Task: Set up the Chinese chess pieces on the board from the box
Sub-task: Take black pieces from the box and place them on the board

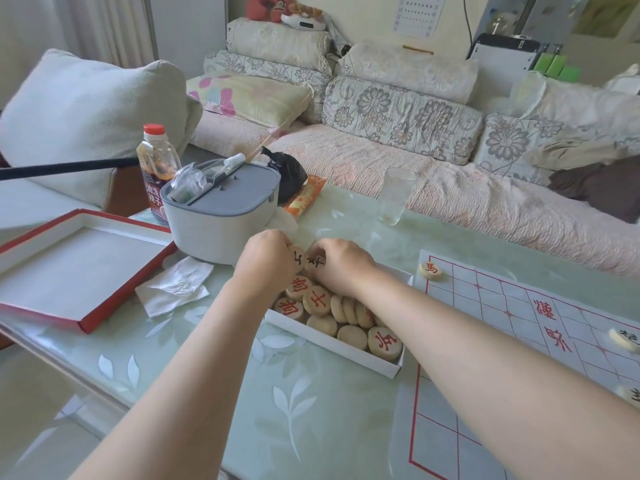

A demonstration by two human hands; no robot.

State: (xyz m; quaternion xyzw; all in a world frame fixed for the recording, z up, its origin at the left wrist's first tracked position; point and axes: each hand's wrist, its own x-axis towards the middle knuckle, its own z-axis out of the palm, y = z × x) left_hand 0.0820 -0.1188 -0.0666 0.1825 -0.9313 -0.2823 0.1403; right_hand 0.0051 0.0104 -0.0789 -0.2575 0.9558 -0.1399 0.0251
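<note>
A white box (pixel 332 345) of round wooden chess pieces sits mid-table, several showing red characters. My left hand (pixel 265 261) grips one piece (pixel 298 259) with a black character at the box's far end. Beside it, my right hand (pixel 341 266) pinches another black-marked piece (pixel 316 262). The paper board (pixel 519 341) with red lines lies to the right. On it are a red-character piece (pixel 430 270) at the far corner and two black-character pieces (pixel 625 339) at the right edge.
The red-edged box lid (pixel 74 268) lies upturned at left, crumpled tissue (pixel 175 285) next to it. A grey-lidded container (pixel 221 209), sauce bottle (pixel 156 171) and drinking glass (pixel 396 195) stand behind the box. A sofa with cushions lies beyond the table.
</note>
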